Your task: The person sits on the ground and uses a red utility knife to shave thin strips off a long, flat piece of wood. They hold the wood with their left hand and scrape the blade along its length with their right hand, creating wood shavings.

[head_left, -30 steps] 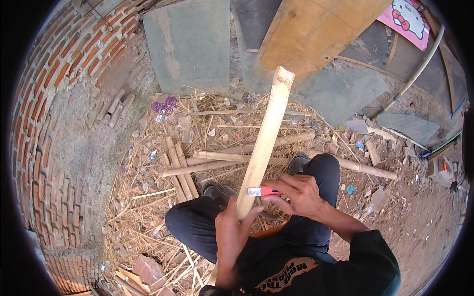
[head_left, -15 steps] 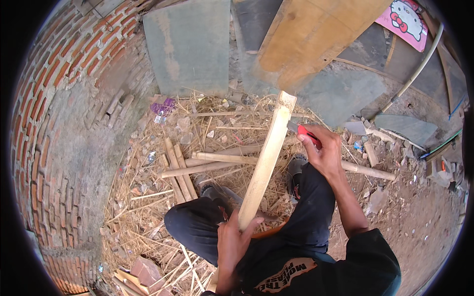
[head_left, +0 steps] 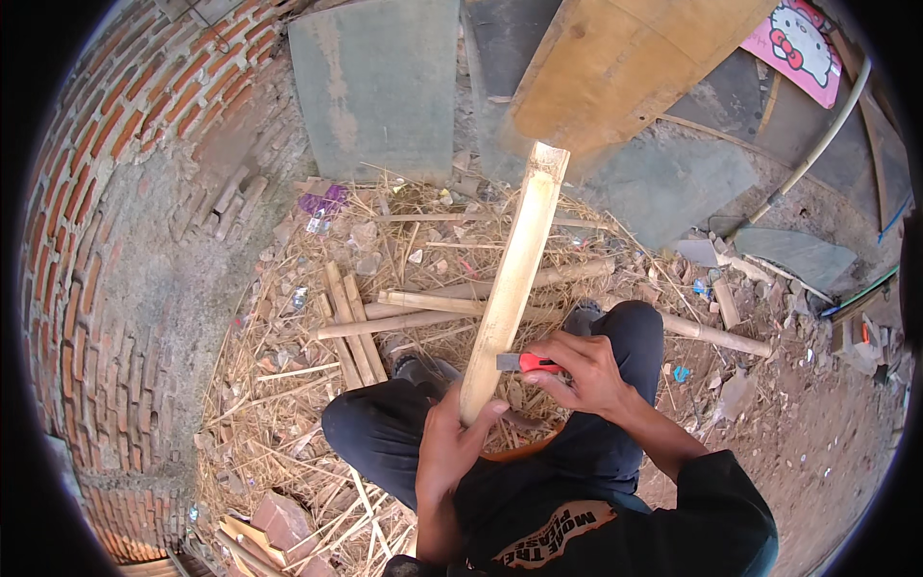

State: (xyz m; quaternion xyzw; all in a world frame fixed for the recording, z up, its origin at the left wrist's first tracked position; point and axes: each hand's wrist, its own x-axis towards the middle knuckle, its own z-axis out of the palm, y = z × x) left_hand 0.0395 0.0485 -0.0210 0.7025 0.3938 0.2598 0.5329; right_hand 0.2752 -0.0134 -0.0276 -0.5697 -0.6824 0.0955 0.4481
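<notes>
A split bamboo piece (head_left: 514,260), pale on its inner face, slants up and away from my lap. My left hand (head_left: 449,440) is wrapped round its near end. In my right hand (head_left: 588,373) is a utility knife with a red handle (head_left: 538,363) and a wide grey blade (head_left: 508,362). The blade lies at the right edge of the bamboo, a short way above my left hand. Whether it bites into the bamboo cannot be made out. My fingers cover part of the knife handle.
Cut bamboo strips (head_left: 348,322) and bamboo poles (head_left: 716,335) lie on the ground among straw and rubble. A brick wall (head_left: 125,260) rises on the left. Flat grey sheets (head_left: 375,96) and a brown board (head_left: 625,67) lean at the back. A pale hose (head_left: 817,139) hangs at the right.
My right hand has brought the knife down along the bamboo toward me, from near its far end to close above my left hand. The bamboo's far end sits slightly higher and further left.
</notes>
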